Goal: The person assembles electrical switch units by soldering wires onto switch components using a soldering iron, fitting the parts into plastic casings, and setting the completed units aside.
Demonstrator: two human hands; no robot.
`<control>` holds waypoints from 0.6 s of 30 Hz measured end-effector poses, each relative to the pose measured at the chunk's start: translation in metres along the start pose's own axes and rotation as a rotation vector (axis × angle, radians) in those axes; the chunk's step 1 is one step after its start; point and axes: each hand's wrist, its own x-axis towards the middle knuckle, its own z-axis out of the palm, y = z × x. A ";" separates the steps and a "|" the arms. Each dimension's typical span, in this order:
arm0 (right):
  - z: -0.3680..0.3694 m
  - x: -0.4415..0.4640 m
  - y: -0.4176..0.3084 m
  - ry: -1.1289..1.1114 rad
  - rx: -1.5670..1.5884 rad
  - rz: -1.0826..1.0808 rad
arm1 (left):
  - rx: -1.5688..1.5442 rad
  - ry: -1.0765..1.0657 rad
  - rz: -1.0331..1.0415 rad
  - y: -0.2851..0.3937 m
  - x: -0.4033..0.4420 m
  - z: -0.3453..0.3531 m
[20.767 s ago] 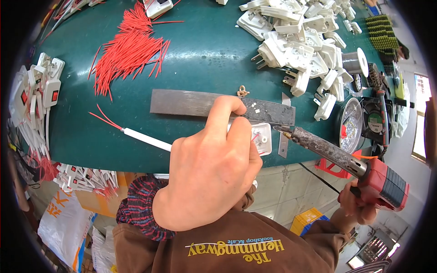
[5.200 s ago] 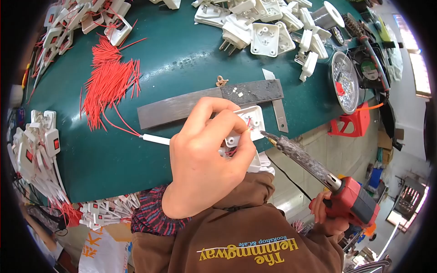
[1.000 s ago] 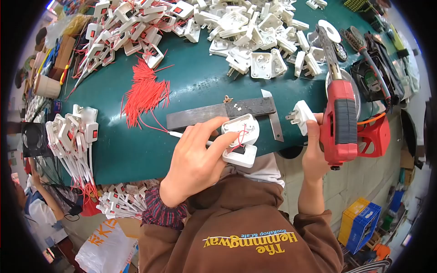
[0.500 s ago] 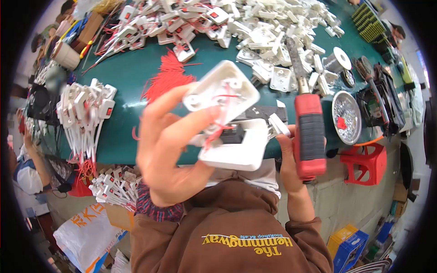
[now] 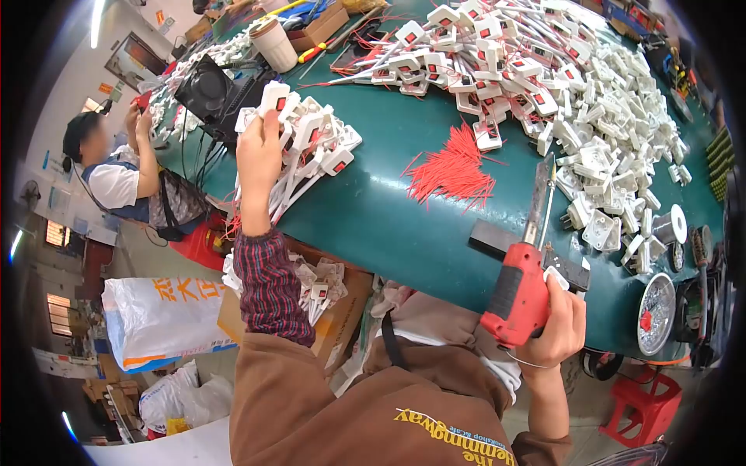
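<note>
My left hand (image 5: 260, 159) is at the left edge of the green table. Its fingers are closed on a white plastic switch housing (image 5: 273, 96) with a red switch in it, right at a pile of similar housings with white cables (image 5: 317, 144). My right hand (image 5: 561, 322) grips a red and black soldering gun (image 5: 509, 299), whose metal tip points up and away over the table. A small white part (image 5: 555, 277) shows by the fingers of that hand; I cannot tell whether they hold it. Near the gun lies a dark block (image 5: 493, 237).
Red wire pieces (image 5: 458, 171) lie mid-table. Behind are heaps of cabled housings (image 5: 482, 58) and white shells (image 5: 614, 116). To the right stand a solder spool (image 5: 670, 225) and a metal bowl (image 5: 657, 311). A person (image 5: 116, 163) sits at the left beside a black fan (image 5: 210, 89).
My left hand has moved left from mid-view to the cabled pile; the opened housing with exposed wires no longer shows. The right hand still holds the soldering gun. The view has swung left.
</note>
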 end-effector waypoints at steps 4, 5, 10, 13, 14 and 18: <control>-0.008 -0.004 0.000 0.005 0.142 0.109 | 0.090 0.596 0.321 -0.008 -0.013 0.018; -0.010 -0.007 0.000 -0.007 0.110 0.129 | 0.051 0.654 0.333 0.009 -0.029 0.014; -0.032 -0.026 0.008 -0.009 0.493 0.613 | -0.466 -0.145 0.685 0.138 -0.155 0.036; -0.030 -0.020 0.014 0.299 0.610 0.744 | -0.647 -0.461 0.655 0.175 -0.203 0.066; -0.032 -0.025 0.019 0.348 0.648 0.799 | -0.648 -0.492 0.665 0.186 -0.212 0.069; -0.039 -0.035 0.032 0.458 0.787 0.909 | -0.667 -0.540 0.744 0.197 -0.223 0.084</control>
